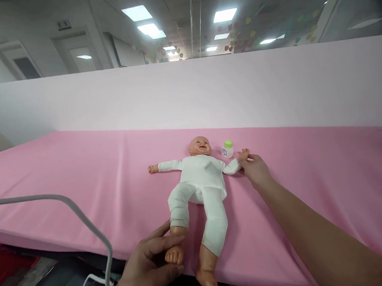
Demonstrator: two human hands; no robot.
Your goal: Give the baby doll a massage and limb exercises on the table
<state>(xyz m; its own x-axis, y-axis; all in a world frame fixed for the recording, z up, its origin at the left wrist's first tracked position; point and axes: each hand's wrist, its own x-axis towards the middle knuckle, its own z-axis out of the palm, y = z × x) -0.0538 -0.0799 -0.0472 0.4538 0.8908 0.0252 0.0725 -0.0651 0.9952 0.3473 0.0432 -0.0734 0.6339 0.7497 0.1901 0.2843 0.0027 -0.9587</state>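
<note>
Both hands are on the baby doll, one at each end of it. Low at the near edge, the left hand comes up from below with its palm turned toward the doll, thumb and fingers curled round the small bare foot at the end of one white-clad leg, holding it in a loose pinch. Out across the cloth, the right hand lies at the end of a long, nearly straight bare forearm that runs diagonally from the lower right corner; its fingers are drawn together on the doll's tiny hand, back of the hand up, though how firmly they grip I cannot tell from here. Between them the doll lies flat on its back on the pink sheet that covers the bench, head toward the far pale partition, feet toward the person, so its long axis runs away from the near edge with a slight lean to the right at the legs. Its arms are spread out sideways, the sleeved one on the left lying free. A small bottle with a green cap stands upright just beside the head, close to the right hand. A grey cable loops across the lower left.
</note>
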